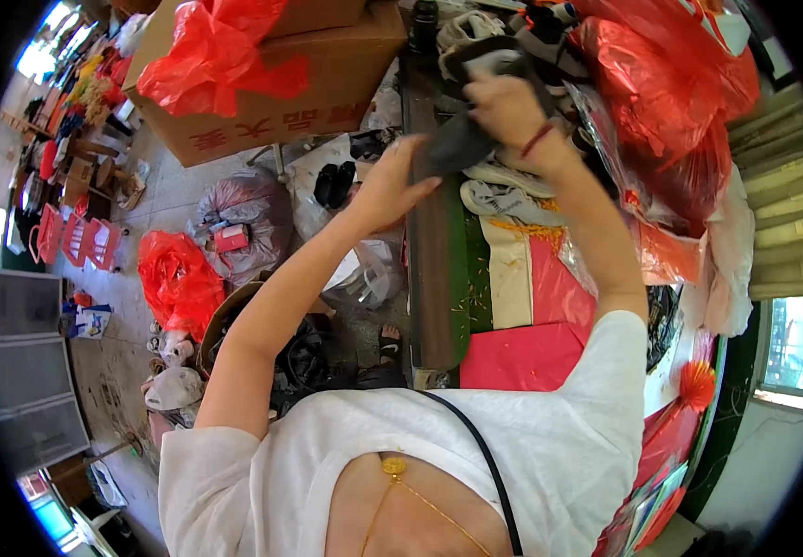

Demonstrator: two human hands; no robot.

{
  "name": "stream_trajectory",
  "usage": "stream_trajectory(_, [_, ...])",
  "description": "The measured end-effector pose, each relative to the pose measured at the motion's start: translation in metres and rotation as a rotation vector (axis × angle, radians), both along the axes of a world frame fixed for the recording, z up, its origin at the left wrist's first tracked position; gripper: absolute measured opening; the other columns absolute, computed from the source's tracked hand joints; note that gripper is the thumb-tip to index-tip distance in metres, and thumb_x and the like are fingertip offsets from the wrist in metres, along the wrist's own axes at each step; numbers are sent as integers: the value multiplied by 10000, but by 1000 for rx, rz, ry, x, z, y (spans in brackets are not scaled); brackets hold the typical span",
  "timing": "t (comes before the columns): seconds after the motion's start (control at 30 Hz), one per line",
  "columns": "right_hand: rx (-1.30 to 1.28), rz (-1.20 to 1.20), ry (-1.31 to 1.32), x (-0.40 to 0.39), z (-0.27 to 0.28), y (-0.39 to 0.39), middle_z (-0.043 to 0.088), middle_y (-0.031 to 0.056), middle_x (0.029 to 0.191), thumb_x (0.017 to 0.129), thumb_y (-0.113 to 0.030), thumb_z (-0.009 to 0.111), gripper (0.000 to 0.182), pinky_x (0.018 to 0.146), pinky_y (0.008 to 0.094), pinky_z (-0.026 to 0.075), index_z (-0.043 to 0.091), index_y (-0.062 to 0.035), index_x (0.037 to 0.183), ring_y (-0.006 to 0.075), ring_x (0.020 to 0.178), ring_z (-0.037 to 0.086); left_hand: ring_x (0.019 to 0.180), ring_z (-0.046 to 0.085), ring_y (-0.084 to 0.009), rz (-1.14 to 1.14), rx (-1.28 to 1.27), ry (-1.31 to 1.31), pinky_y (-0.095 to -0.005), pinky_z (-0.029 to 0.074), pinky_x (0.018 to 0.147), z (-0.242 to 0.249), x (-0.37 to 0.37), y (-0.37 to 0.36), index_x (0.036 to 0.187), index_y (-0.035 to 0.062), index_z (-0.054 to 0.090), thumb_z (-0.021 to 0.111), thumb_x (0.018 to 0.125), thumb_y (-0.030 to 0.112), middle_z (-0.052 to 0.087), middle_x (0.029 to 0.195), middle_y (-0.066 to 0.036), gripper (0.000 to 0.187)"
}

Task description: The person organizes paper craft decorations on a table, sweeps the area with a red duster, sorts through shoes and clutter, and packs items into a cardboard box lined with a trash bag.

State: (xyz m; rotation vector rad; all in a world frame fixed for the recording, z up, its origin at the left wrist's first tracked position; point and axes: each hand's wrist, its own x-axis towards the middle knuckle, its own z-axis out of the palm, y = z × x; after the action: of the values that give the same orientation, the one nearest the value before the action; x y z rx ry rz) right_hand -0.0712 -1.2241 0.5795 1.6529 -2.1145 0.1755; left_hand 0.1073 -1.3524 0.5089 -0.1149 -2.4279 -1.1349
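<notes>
A dark grey shoe (462,144), blurred by motion, is held at a slant between my two hands above the table edge. My left hand (390,181) grips its lower end, the thumb apart from the fingers. My right hand (511,110) is closed at its upper part, fingers curled beside a light grey patch that I cannot make out. Just below the right hand lies a grey-white shoe (503,202) on the table. More shoes, among them a pale one (469,31), are heaped behind the hands.
Red plastic bags (666,84) are piled at the right. A large cardboard box (271,84) stands at the upper left. On the floor are a grey bag (248,209) and a red bag (179,278). The dark table edge (434,306) runs beside pink sheets (522,357).
</notes>
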Motion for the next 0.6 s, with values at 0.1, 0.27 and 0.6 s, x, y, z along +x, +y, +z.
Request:
stream_trajectory(0.1, [-153,39,-3,86,19,-9,504,74,792,616,-117,607,148,567,317,452,537,-76,740,263,671,524,928,470,-345,136,144,226,-376,393,764,4,-29,20,1065,7,416,609,693,90,491,990,-162,427])
stream_trajectory(0.27, [-419,194,-362,105,-5,-2,530,78,913,609,-137,653,278,630,306,465,543,-55,851,254,749,544,781,512,-333,348,-87,326,-364,410,662,-4,16,-1,868,26,550,626,624,45,548,803,-139,256])
stream_trajectory(0.6, [304,-700,-331,-42,-178,89,151,132,1374,559,-325,737,971,968,511,231,178,-96,1319,295,1276,105,671,516,-99,514,239,-351,-237,405,618,-66,218,-99,885,-2,583,636,735,114,584,720,-24,197])
